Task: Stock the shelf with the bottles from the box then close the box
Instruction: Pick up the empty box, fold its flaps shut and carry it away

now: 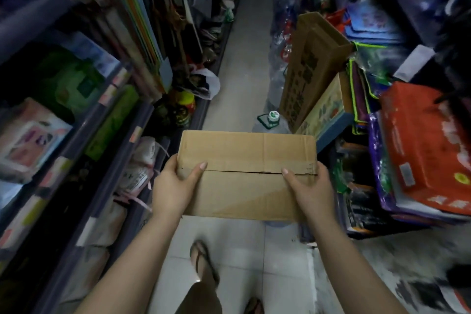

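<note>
Narrow shop aisle, pale tiled floor (244,58), goods crowding both sides. At its middle the box (247,174) is held up off the floor, flaps shut, seam running across the top. Left hand (175,187) grips its left end, thumb on top; right hand (309,191) grips the right end likewise. Just beyond it stands a water jug (273,120); shelves (107,120) line the left.

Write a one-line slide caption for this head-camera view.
Both hands, left hand and right hand, hold a closed cardboard box in a narrow shop aisle.
</note>
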Demonstrator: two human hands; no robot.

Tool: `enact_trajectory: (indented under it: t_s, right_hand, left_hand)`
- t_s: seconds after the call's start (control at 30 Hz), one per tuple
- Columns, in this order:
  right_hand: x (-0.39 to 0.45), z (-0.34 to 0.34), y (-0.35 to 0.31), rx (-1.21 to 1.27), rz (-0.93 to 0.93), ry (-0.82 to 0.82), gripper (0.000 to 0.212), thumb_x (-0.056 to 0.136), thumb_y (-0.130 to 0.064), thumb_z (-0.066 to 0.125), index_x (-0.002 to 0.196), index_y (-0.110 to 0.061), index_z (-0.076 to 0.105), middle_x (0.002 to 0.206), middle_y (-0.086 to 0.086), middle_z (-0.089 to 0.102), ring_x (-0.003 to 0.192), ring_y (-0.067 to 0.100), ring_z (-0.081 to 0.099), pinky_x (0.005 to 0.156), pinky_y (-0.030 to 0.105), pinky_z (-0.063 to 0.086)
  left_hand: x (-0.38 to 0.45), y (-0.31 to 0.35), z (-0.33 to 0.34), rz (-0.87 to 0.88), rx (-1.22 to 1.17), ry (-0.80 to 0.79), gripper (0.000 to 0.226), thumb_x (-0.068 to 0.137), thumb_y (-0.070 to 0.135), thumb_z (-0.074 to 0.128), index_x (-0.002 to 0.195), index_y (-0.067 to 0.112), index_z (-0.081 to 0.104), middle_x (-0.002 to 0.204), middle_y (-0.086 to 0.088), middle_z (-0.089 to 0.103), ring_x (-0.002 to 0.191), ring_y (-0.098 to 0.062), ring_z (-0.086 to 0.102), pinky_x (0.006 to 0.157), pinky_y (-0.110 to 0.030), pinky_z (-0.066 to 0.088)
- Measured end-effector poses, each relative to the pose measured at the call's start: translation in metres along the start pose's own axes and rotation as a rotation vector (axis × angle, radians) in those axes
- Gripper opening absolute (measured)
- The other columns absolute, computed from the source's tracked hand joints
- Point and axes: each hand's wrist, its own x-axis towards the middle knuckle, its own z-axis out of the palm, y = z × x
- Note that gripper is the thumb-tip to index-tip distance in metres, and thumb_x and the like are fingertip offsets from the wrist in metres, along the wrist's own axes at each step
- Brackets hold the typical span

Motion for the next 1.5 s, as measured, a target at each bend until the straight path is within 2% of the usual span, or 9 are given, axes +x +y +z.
enact_trajectory:
  t_s: [0.43,0.7,0.8,0.97,1.1,1.17,1.27,1.4,1.5]
  right_hand:
    - [0.182,0.146,-0.053,-0.012,0.101,0.034,0.059,0.076,-0.034,0.077,0.126,-0.017,0.049,0.112,-0.004,0.056,0.107,0.02,0.055,0.084,0.027,0.04]
    - [0.286,0.23,-0.019,-0.004,0.176,0.028,0.062,0.076,-0.029,0.078,0.128,-0.017,0.048,0.117,-0.002,0.059,0.102,0.014,0.054,0.085,0.025,0.039]
    - [0.324,0.257,0.028,-0.021,0.205,0.001,0.061,0.078,-0.025,0.076,0.131,-0.016,0.045,0.114,-0.006,0.054,0.103,0.01,0.05,0.084,0.02,0.036]
    - [0.384,0.308,0.139,-0.091,0.257,-0.008,0.067,0.077,-0.027,0.077,0.133,-0.012,0.045,0.125,0.006,0.056,0.11,0.023,0.053,0.088,0.026,0.036]
    - [0.412,0.348,0.24,-0.157,0.297,-0.026,0.078,0.071,-0.04,0.075,0.135,-0.009,0.043,0.127,0.013,0.055,0.114,0.029,0.054,0.084,0.023,0.034]
    - [0.418,0.367,0.293,-0.155,0.342,-0.05,0.077,0.072,-0.037,0.076,0.136,-0.012,0.041,0.128,0.012,0.055,0.115,0.03,0.054,0.088,0.031,0.04]
    - [0.427,0.391,0.354,-0.168,0.402,-0.07,0.07,0.079,-0.03,0.075,0.138,-0.016,0.038,0.13,0.008,0.056,0.112,0.021,0.054,0.087,0.03,0.038]
    - [0.44,0.419,0.414,-0.164,0.431,-0.106,0.07,0.081,-0.031,0.072,0.139,-0.017,0.036,0.123,0.0,0.052,0.103,0.012,0.046,0.087,0.024,0.033]
    - [0.449,0.438,0.452,-0.168,0.44,-0.122,0.071,0.082,-0.031,0.071,0.141,-0.018,0.032,0.122,-0.001,0.05,0.105,0.014,0.047,0.088,0.026,0.034]
  left_hand:
    - [0.259,0.007,0.053,-0.038,-0.013,-0.147,0.059,0.08,0.047,0.069,0.13,0.02,0.053,0.118,-0.007,0.068,0.108,-0.028,0.062,0.081,-0.032,0.047]
    - [0.371,-0.028,0.115,-0.106,0.038,-0.149,0.059,0.082,0.044,0.069,0.133,0.022,0.051,0.121,-0.006,0.064,0.111,-0.026,0.059,0.081,-0.029,0.04]
    - [0.404,-0.069,0.162,-0.131,0.073,-0.183,0.056,0.081,0.044,0.07,0.13,0.021,0.053,0.115,-0.005,0.066,0.106,-0.025,0.062,0.081,-0.029,0.045]
    - [0.447,-0.158,0.255,-0.22,0.107,-0.24,0.059,0.079,0.047,0.072,0.13,0.021,0.054,0.12,-0.007,0.066,0.109,-0.029,0.062,0.089,-0.037,0.05]
    - [0.468,-0.238,0.321,-0.277,0.135,-0.275,0.06,0.079,0.045,0.072,0.131,0.019,0.054,0.118,-0.006,0.067,0.107,-0.026,0.063,0.081,-0.027,0.045]
    - [0.474,-0.283,0.351,-0.299,0.151,-0.31,0.064,0.076,0.051,0.072,0.13,0.022,0.054,0.117,-0.004,0.068,0.103,-0.024,0.065,0.082,-0.03,0.049]
    - [0.479,-0.344,0.388,-0.341,0.133,-0.336,0.064,0.071,0.059,0.072,0.125,0.029,0.055,0.113,0.003,0.069,0.1,-0.02,0.066,0.088,-0.041,0.054]
    - [0.485,-0.403,0.428,-0.366,0.155,-0.328,0.057,0.081,0.045,0.07,0.132,0.026,0.051,0.117,0.003,0.065,0.098,-0.015,0.059,0.084,-0.028,0.046]
    - [0.489,-0.437,0.453,-0.367,0.152,-0.333,0.062,0.083,0.045,0.068,0.137,0.024,0.047,0.12,0.002,0.063,0.098,-0.016,0.057,0.087,-0.03,0.047]
